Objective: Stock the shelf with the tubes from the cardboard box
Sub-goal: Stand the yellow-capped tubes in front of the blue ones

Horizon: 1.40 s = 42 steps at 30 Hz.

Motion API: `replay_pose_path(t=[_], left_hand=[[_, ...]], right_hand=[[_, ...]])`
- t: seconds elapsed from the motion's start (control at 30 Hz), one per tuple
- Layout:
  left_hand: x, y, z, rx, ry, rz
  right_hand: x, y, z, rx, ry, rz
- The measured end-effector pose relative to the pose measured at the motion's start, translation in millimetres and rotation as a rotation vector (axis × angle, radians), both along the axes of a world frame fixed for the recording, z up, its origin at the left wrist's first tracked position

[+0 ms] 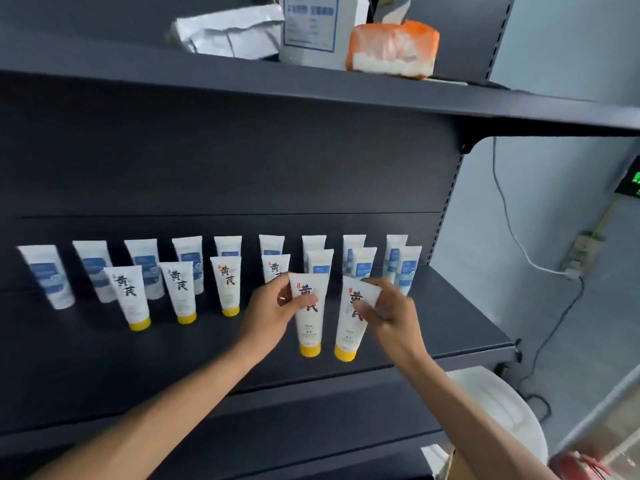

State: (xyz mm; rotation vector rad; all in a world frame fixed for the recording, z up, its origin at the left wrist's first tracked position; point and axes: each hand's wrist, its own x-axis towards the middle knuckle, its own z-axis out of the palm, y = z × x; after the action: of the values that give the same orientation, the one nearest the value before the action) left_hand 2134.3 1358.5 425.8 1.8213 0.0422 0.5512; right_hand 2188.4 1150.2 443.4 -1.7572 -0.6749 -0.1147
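A dark shelf board (pixel 86 358) carries a back row of white tubes with blue labels (pixel 143 268) and a nearer row of white tubes with yellow caps (pixel 131 299). My left hand (pixel 270 313) grips one yellow-capped tube (pixel 310 330) near its top, cap down on the board. My right hand (pixel 388 313) pinches a second yellow-capped tube (pixel 349 336) beside it, also cap down and leaning slightly. A corner of the cardboard box (pixel 450 462) shows at the bottom edge.
The upper shelf (pixel 207 77) holds a silver bag (pixel 225 32), a white box (pixel 311 29) and an orange tissue pack (pixel 391 46). A white round object (pixel 498 414) sits low right. A wall socket with cables (pixel 581 254) is right of the upright.
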Motion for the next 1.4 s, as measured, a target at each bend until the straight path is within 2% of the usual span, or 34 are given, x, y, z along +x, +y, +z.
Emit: replay_pose_path(t=[0.27, 0.73, 0.97, 1.4], left_hand=[[-49, 75, 6, 0.027, -0.008, 0.105], [-124, 149, 6, 0.019, 0.011, 0.387], [-165, 200, -4, 0.0, 0.014, 0.481], [-206, 294, -1, 0.015, -0.018, 0.416]], right_hand=[[-23, 80, 0, -0.045, 0.032, 0.128], [-33, 177, 6, -0.115, -0.048, 0.39], [-54, 233, -3, -0.159, -0.07, 0.435], [-99, 352, -13, -0.187, -0.032, 0.479]])
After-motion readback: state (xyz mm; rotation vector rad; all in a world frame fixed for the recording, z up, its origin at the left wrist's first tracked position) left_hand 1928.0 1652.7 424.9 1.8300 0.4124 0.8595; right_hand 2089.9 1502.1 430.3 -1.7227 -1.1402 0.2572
